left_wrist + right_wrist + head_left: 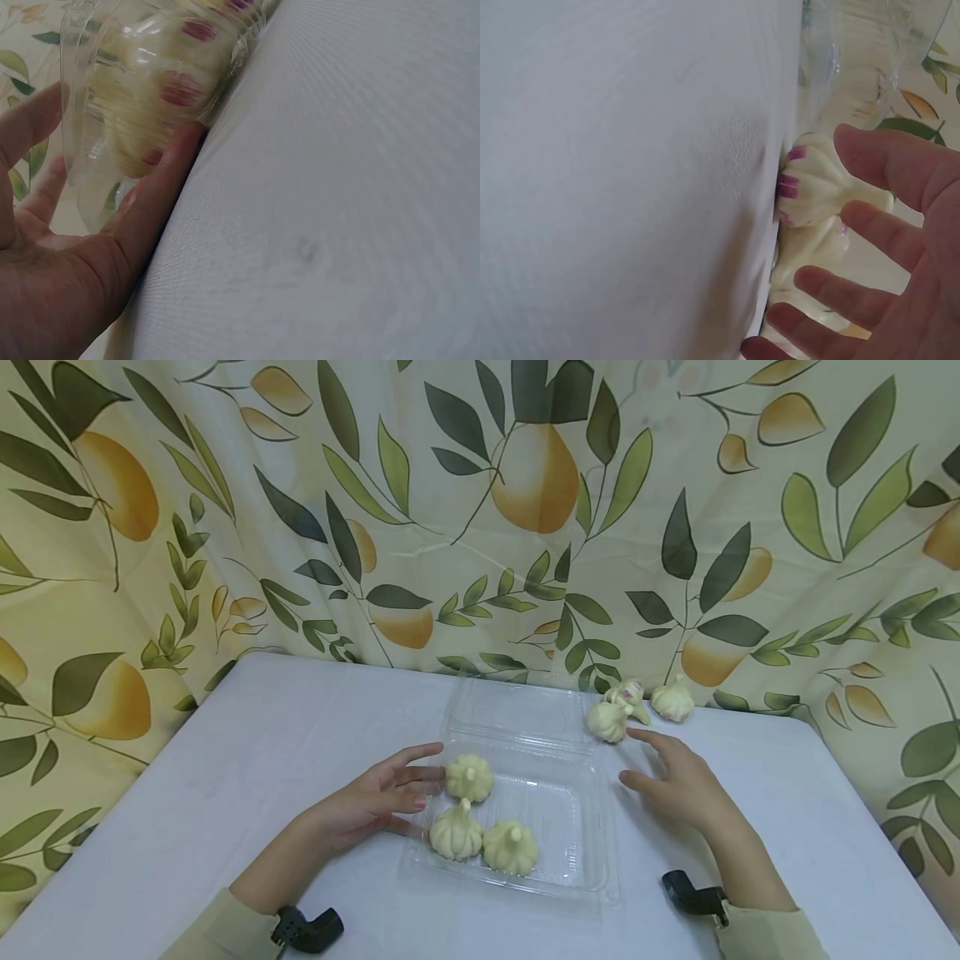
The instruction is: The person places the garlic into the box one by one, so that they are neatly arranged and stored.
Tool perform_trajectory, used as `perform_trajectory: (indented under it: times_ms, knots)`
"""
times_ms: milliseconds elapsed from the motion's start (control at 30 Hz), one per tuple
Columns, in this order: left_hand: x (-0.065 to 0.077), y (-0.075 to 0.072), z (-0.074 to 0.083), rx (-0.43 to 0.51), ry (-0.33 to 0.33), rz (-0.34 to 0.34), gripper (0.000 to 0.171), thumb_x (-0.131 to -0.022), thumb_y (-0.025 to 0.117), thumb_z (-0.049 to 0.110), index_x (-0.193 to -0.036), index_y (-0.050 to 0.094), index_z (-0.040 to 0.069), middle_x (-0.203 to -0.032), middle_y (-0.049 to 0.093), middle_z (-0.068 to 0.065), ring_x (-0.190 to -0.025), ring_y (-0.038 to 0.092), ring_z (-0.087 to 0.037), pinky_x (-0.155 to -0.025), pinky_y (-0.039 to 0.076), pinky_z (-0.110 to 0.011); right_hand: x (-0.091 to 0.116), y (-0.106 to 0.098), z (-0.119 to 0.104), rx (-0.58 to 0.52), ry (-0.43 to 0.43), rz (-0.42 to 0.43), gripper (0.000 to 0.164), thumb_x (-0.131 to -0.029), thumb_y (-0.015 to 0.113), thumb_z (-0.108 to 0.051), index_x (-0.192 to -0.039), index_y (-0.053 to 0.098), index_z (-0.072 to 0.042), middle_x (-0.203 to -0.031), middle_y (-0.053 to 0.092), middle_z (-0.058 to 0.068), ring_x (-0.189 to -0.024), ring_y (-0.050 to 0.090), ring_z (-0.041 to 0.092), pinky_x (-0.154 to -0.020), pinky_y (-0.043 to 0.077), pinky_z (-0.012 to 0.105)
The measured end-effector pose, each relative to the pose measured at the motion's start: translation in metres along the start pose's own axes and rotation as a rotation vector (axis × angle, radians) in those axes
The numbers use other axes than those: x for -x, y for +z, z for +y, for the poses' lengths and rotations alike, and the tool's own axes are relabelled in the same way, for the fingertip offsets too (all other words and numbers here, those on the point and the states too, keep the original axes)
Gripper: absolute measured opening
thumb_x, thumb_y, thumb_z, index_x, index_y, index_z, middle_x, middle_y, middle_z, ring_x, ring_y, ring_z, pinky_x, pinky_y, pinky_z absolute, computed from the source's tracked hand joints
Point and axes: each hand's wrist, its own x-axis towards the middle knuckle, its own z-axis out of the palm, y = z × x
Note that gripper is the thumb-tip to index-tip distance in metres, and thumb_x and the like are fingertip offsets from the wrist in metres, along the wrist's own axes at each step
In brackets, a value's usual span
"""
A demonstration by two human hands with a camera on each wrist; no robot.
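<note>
A clear plastic clamshell box (562, 835) lies on the table with its lid (517, 714) folded back. Three garlic bulbs stand along the left and front of its base: one at the back (469, 777), one at the front left (456, 832) and one at the front middle (512, 847). My left hand (382, 797) rests against the box's left side, fingers extended. Beyond the lid's right edge sit three more bulbs: a near one (607, 722), a purple-tinged one (628, 697) and a far one (672, 699). Near the closest bulb, my right hand (675, 781) reaches with spread fingers, holding nothing.
White cloth covers the table (300, 718). Right behind its back edge hangs a curtain (465, 568) printed with fruit and leaves. A black wrist camera (307, 930) is strapped at the left cuff, another black camera (693, 896) at the right.
</note>
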Motion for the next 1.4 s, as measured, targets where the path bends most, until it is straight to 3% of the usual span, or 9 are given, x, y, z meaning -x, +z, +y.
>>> perform_trajectory:
  times_ms: [200,333,533,700,833,933,1000,1233,1400]
  knots:
    - [-0.001,-0.001,-0.001,0.014,-0.001,-0.007,0.075,-0.096,0.059,0.006,-0.159,0.021,0.022,-0.16,0.029,-0.017,-0.145,0.032,-0.037,-0.093,0.052,-0.056,-0.007,-0.001,0.002,-0.045,-0.008,0.009,0.076,-0.091,0.071,-0.037,-0.153,0.037,-0.011,-0.154,0.036,0.028,-0.131,0.041,0.056,-0.101,0.035,0.07]
    - [-0.001,-0.003,-0.004,0.016,0.002,-0.008,0.075,-0.097,0.058,0.006,-0.159,0.021,0.022,-0.16,0.029,-0.017,-0.145,0.033,-0.037,-0.093,0.052,-0.056,-0.023,-0.002,-0.003,-0.073,-0.024,0.029,0.072,-0.09,0.072,-0.033,-0.148,0.04,-0.005,-0.151,0.042,0.025,-0.129,0.043,0.055,-0.101,0.037,0.068]
    - [-0.001,-0.002,-0.002,0.015,0.003,-0.006,0.075,-0.096,0.058,0.005,-0.159,0.021,0.022,-0.16,0.029,-0.017,-0.145,0.032,-0.037,-0.093,0.052,-0.057,-0.046,-0.006,-0.014,-0.116,-0.015,0.041,0.063,-0.09,0.071,-0.024,-0.135,0.038,0.006,-0.141,0.046,0.031,-0.128,0.046,0.054,-0.106,0.037,0.063]
    - [-0.003,0.0,-0.001,0.011,0.004,-0.004,0.075,-0.096,0.058,0.005,-0.159,0.021,0.022,-0.16,0.029,-0.016,-0.144,0.033,-0.036,-0.093,0.052,-0.056,-0.059,-0.007,-0.018,-0.175,0.037,0.06,0.081,-0.087,0.074,-0.016,-0.148,0.023,0.002,-0.133,0.05,0.031,-0.124,0.051,0.05,-0.102,0.041,0.061]
    - [-0.002,0.0,-0.001,0.013,0.004,-0.001,0.075,-0.096,0.057,0.004,-0.16,0.02,0.021,-0.16,0.029,-0.017,-0.145,0.032,-0.037,-0.092,0.052,-0.057,-0.065,-0.007,-0.018,-0.131,0.052,0.072,0.075,-0.083,0.077,-0.017,-0.146,0.04,0.001,-0.119,0.059,0.027,-0.11,0.056,0.042,-0.089,0.047,0.052]
    - [-0.002,-0.001,-0.001,0.016,0.006,0.0,0.075,-0.096,0.057,0.004,-0.16,0.02,0.021,-0.16,0.028,-0.018,-0.145,0.031,-0.038,-0.093,0.052,-0.057,-0.066,-0.005,-0.018,-0.137,0.049,0.051,0.054,-0.082,0.078,-0.017,-0.129,0.059,0.001,-0.121,0.06,0.025,-0.109,0.055,0.04,-0.088,0.047,0.048]
    - [-0.001,-0.001,-0.002,0.016,0.005,0.002,0.075,-0.096,0.058,0.005,-0.159,0.02,0.021,-0.16,0.028,-0.018,-0.145,0.031,-0.038,-0.093,0.052,-0.057,-0.066,-0.003,-0.016,-0.178,0.058,0.027,0.047,-0.081,0.079,-0.016,-0.122,0.061,0.0,-0.125,0.059,0.023,-0.112,0.054,0.04,-0.089,0.047,0.047]
    - [-0.002,-0.003,-0.003,0.023,0.005,-0.003,0.075,-0.096,0.058,0.006,-0.159,0.021,0.021,-0.16,0.028,-0.018,-0.146,0.03,-0.039,-0.093,0.051,-0.058,-0.056,0.0,-0.012,-0.218,0.048,0.002,0.049,-0.08,0.081,-0.019,-0.119,0.058,-0.001,-0.121,0.06,0.023,-0.109,0.056,0.035,-0.084,0.047,0.037]
    - [-0.001,-0.002,-0.004,0.026,0.009,-0.008,0.075,-0.096,0.059,0.006,-0.159,0.021,0.021,-0.16,0.028,-0.018,-0.146,0.03,-0.039,-0.093,0.051,-0.059,-0.042,-0.009,-0.014,-0.236,0.116,0.032,0.054,-0.083,0.079,-0.025,-0.126,0.054,-0.004,-0.132,0.056,0.022,-0.116,0.055,0.038,-0.084,0.047,0.039]
